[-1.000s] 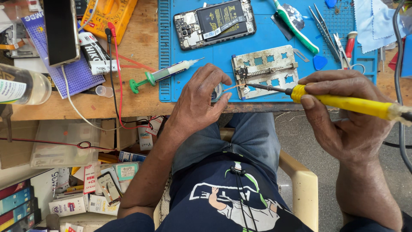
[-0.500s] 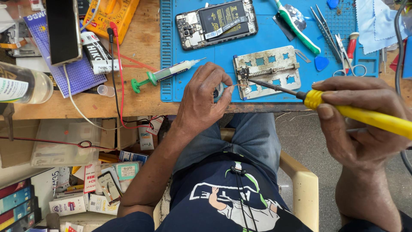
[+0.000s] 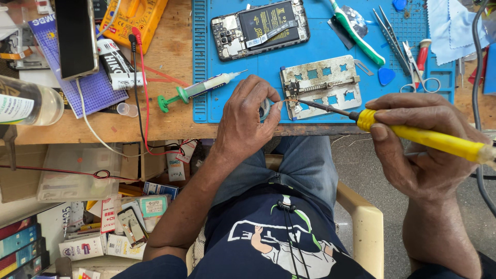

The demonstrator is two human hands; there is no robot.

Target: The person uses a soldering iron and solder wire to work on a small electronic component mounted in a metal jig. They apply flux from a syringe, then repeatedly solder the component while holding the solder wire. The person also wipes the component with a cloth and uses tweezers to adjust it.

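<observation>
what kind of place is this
Most likely a phone repair bench: an opened phone lies on a blue work mat, the right hand holds a soldering iron, and a yellow multimeter sits nearby.

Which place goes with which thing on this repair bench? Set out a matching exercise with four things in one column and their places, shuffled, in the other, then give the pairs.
Things:
1. soldering iron
2. opened phone
3. syringe
4. metal holder plate

Places:
A. lying across the left edge of the blue mat
B. held in the right hand
C. at the top of the blue mat, back cover off
D. beside the fingertips of the left hand, under the iron's tip

Pairs: 1-B, 2-C, 3-A, 4-D
</observation>
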